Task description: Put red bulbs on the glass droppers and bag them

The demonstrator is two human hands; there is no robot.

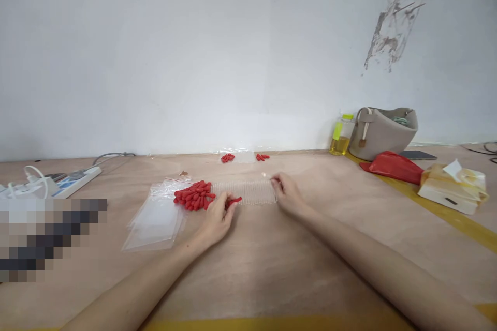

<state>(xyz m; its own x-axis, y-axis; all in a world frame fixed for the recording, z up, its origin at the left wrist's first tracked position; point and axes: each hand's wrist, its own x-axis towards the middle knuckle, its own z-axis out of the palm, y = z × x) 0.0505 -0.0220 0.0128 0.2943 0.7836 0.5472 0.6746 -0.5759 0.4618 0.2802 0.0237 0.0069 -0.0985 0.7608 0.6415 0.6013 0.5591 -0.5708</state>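
My left hand (219, 217) is closed, thumb and fingers around a red rubber bulb (234, 200) whose narrow end points right. Left of it lies a heap of similar red rubber bulbs (194, 195). Thin clear tubes (248, 192), looking like glass dropper tubes, lie side by side in a long row between my hands. At the row's right end my right hand (288, 195) pinches what looks like one of these tubes; the fingers partly hide it. A small whitish glint (264, 175) shows just beyond those fingertips.
Clear plastic bags (155, 217) lie left of the heap. Against the wall are two small groups of red bulbs (228, 158) on clear plastic. A power strip (79, 182) is at left. At right stand a yellow-liquid bottle (341, 137), grey bag (382, 134), red pouch (394, 168) and tissue pack (452, 186).
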